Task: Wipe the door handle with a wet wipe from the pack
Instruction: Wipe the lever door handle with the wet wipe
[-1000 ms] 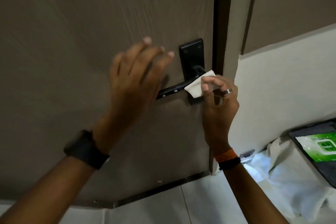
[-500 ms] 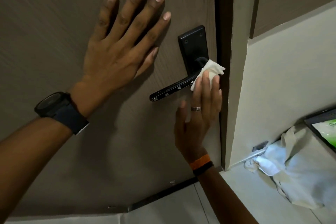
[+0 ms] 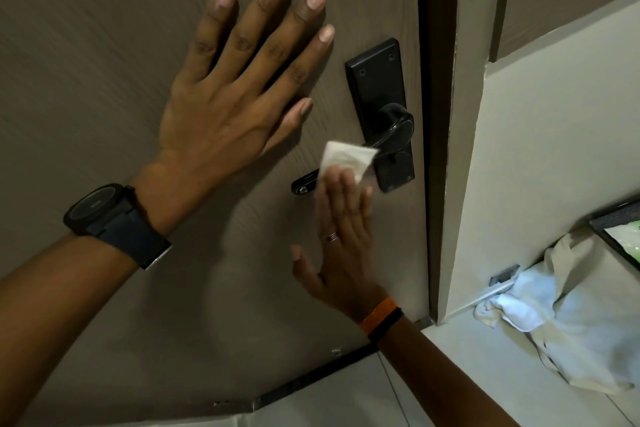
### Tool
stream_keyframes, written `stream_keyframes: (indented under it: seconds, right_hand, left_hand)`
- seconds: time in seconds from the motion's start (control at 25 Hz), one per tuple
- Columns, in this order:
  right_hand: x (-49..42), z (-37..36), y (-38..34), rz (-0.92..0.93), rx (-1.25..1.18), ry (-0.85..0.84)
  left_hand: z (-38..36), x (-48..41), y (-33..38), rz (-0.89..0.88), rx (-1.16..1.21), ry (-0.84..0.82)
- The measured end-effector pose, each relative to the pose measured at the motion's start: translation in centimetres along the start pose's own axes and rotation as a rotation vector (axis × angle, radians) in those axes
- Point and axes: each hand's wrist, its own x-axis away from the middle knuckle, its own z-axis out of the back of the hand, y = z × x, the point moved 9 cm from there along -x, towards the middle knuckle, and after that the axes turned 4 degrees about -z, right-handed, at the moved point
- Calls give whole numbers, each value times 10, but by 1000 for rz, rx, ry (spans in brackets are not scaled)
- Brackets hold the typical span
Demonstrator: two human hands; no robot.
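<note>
A black lever door handle [image 3: 393, 135] on a black backplate sits on the brown door [image 3: 104, 45]. My right hand [image 3: 341, 239] presses a white wet wipe [image 3: 346, 158] with its fingertips against the middle of the lever; the lever's free end [image 3: 304, 185] sticks out to the left. My left hand [image 3: 239, 87] lies flat on the door, fingers spread, up and left of the handle. The green and white wipe pack [image 3: 627, 234] shows only partly at the right edge.
The dark door frame [image 3: 436, 114] and a pale wall [image 3: 554, 149] stand right of the handle. A crumpled white cloth [image 3: 571, 319] lies on the floor by the wall, next to a dark tray edge [image 3: 609, 218]. Pale floor tiles lie below the door.
My left hand went from hovering near the handle to lying flat on the door. My right hand slid the wipe from the lever's pivot end leftward along the lever.
</note>
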Motion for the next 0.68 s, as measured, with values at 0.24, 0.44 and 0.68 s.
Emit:
stream_keyframes:
  seconds: [0.24,0.44,0.68]
  right_hand:
    - [-12,16,26,-124,11,98]
    - [10,-9,-18,89,16,-28]
    - [-8,12,18,-16,86,74]
  left_hand:
    - [0,1,1,17,7,3]
    - [1,0,0,49,48,0]
    - [3,1,-2,60,70,2]
